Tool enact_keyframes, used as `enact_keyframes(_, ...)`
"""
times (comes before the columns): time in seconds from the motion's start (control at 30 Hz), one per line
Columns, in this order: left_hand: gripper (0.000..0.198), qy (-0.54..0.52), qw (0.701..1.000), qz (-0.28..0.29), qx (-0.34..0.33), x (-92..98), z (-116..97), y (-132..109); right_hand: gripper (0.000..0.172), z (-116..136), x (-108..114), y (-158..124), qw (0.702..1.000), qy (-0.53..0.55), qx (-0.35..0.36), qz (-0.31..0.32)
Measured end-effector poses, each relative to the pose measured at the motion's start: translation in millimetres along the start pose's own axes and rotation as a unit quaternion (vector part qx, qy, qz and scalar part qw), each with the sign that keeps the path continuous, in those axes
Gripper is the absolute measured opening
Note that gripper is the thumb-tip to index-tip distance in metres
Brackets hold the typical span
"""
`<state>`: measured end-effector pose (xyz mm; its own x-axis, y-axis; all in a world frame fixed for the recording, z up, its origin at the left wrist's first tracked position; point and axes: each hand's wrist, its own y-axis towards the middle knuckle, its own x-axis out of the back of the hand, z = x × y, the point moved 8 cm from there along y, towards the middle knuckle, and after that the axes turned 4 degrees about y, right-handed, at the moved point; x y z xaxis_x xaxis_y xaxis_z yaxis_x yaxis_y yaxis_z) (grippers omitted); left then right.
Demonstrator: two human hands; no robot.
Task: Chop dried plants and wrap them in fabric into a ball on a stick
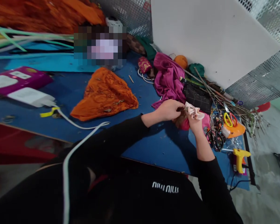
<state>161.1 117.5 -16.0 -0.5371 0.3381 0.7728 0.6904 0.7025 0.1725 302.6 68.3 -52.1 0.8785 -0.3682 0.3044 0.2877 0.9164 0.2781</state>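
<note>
My left hand [170, 110] is at the middle right of the view, its fingers pressed together on something small and brown that I cannot make out. Close against it on the right is my right hand [193, 119], its fingers mostly hidden. A pale pink ruffled scrunchie [196, 113] sits around or over that hand near the wrist. Bright pink fabric [205, 121] lies beneath and beside the hands on the blue table [151, 146]. Just behind them are a magenta cloth [169, 76] and black checked fabric [197, 97].
Orange fabric [105, 96] lies left of centre. A white cable [65, 174] crosses my left arm from a power strip [16, 79]. Scissors [230, 119], a yellow glue gun [240, 159] and dry twigs [216, 90] are at the right. A white board [207, 34] stands behind.
</note>
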Motion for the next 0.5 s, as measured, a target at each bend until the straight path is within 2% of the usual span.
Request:
enact_keyframes(0.07,0.013,-0.103,0.994,-0.016,0.008,-4.7,8.9,-2.0,0.028,6.7,-2.9,-0.9,0.999,0.017,0.022,0.019)
enact_keyframes(0.17,0.014,-0.257,0.966,0.009,0.025,-12.7,18.1,-2.2,0.030,17.1,-7.5,-2.6,0.998,0.004,0.048,0.045)
enact_keyframes(0.23,0.016,-0.304,0.952,0.008,0.027,-12.2,18.2,-1.5,0.029,21.3,-11.1,-3.8,0.996,-0.013,0.060,0.062)
enact_keyframes(0.33,0.017,-0.285,0.957,-0.054,-0.027,0.8,6.9,-3.6,0.024,22.0,-15.9,-6.1,0.993,-0.041,0.080,0.079)
enact_keyframes(0.5,0.020,-0.184,0.951,-0.113,-0.220,9.2,-29.1,-19.6,0.018,4.2,-8.3,-8.8,0.995,-0.073,0.066,0.024)
